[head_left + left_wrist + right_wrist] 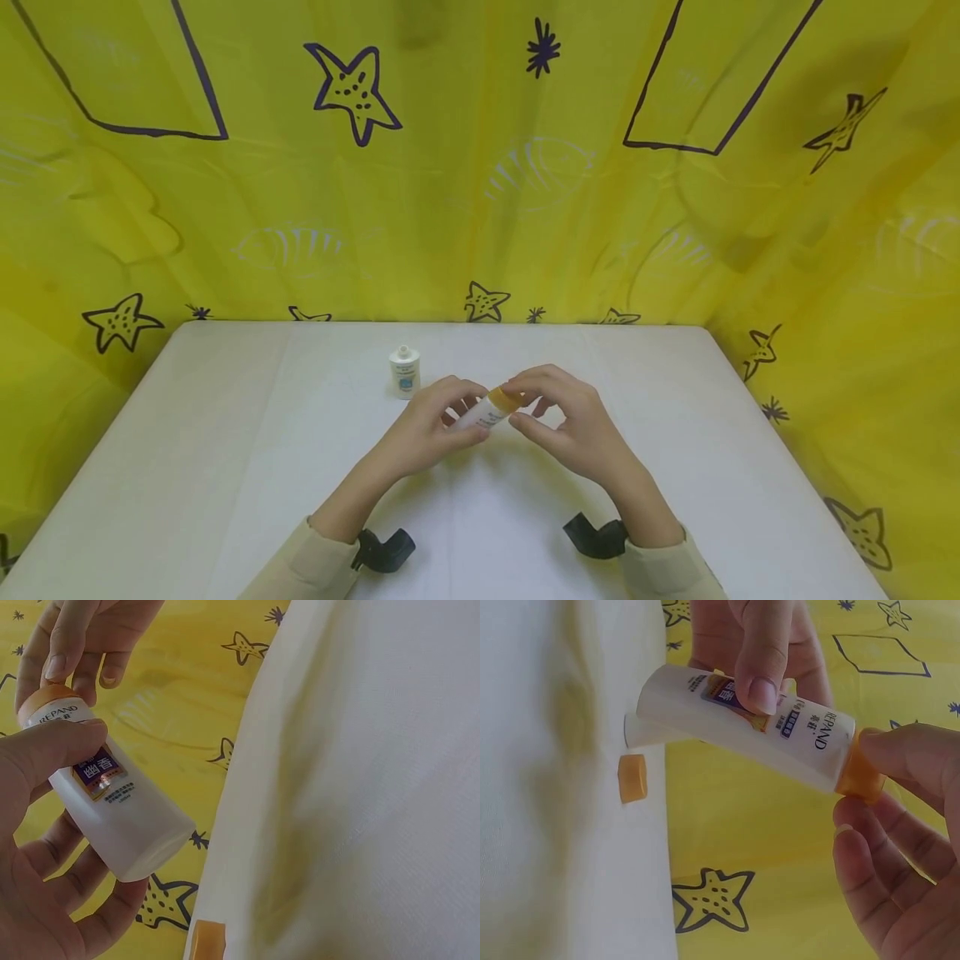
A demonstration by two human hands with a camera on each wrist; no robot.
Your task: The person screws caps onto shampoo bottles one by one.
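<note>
My left hand (438, 421) holds a white lotion bottle (124, 806), tilted above the table, thumb across its printed label and fingers beneath. The bottle wears an orange cap (861, 771). At that cap is my right hand (570, 417), its thumb (900, 754) on one side and a fingertip on the other. Farther back on the table stands a second white bottle (405, 375), upright with its small nozzle bare. A loose orange cap (632, 778) sits on the table near that bottle; in the head view it is hidden.
The white table (187, 467) reaches back to a yellow curtain (450, 183) printed with starfish and fish, which also hangs along both sides. Black wrist mounts (386, 550) are strapped at both sleeves.
</note>
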